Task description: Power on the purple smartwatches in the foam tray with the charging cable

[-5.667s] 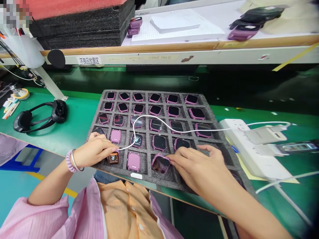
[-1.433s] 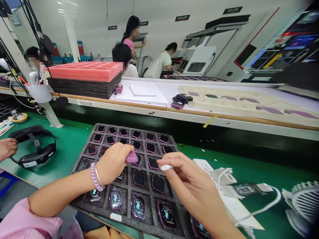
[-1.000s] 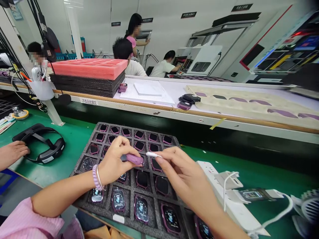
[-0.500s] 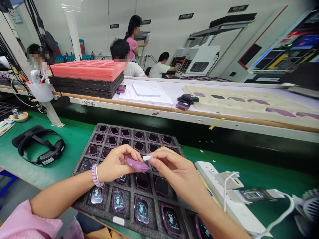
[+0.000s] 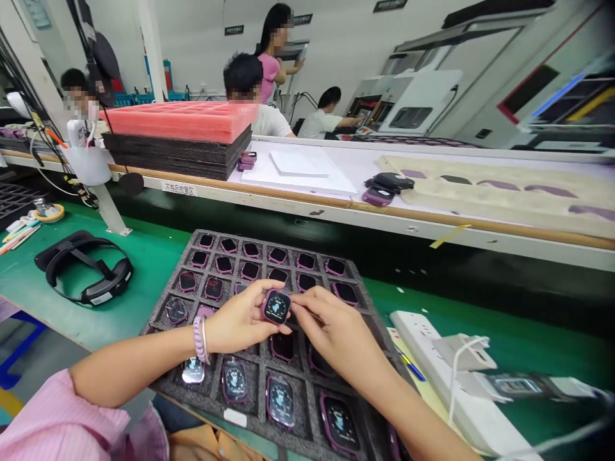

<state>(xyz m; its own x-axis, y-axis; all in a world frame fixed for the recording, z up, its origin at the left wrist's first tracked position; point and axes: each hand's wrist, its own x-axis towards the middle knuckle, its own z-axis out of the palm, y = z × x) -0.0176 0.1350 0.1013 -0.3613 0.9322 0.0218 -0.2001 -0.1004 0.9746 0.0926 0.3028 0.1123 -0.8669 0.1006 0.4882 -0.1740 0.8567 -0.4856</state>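
Over the foam tray, my left hand [image 5: 245, 323] grips a purple smartwatch case [image 5: 277, 307] by its edges, thumb below and fingers above. Its lit screen with a dial faces up toward me. My right hand [image 5: 331, 326] is closed in a pinch, its fingertips at the watch's right edge; what lies between them is hidden. Beneath both hands, the dark grey foam tray [image 5: 254, 419] holds several purple watches in square compartments. Some near ones, such as a watch [image 5: 281, 400] in the front row, have lit screens; the farther ones are dark.
A black headset [image 5: 86, 269] lies left on the green bench [image 5: 24, 272]. At right are a white power strip [image 5: 461, 384] with plugs and a blue pen [image 5: 410, 363]. Stacked red foam [image 5: 177, 121], papers [image 5: 298, 164] and loose watches [image 5: 384, 189] occupy the shelf. Several people work beyond.
The watch has turned from edge-on to screen-up in my left hand. The small white piece at my right fingertips no longer shows. The camera view has shifted slightly.
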